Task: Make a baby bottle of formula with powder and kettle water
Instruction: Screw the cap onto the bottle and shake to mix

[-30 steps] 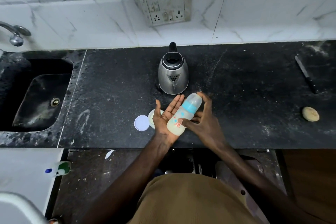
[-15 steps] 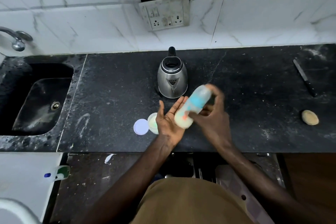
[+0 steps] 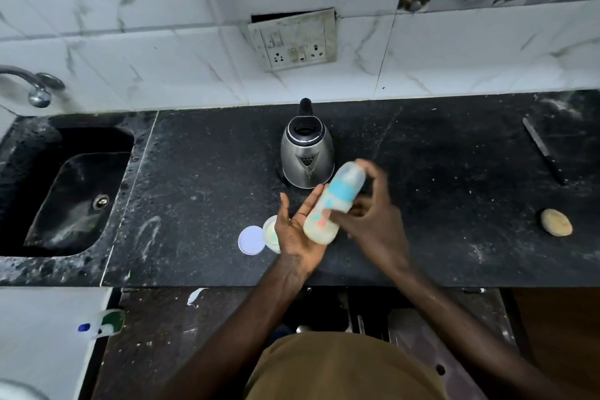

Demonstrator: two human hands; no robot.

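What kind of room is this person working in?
Most likely a home kitchen. A dark stone counter has a sink set into it with a tap above, a steel kettle stands by a wall socket, and the wall is tiled.

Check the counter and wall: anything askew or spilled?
Yes: the socket plate hangs tilted, with a dark gap above it. White powdery smears mark the counter left of the loose lid. No liquid spill visible.
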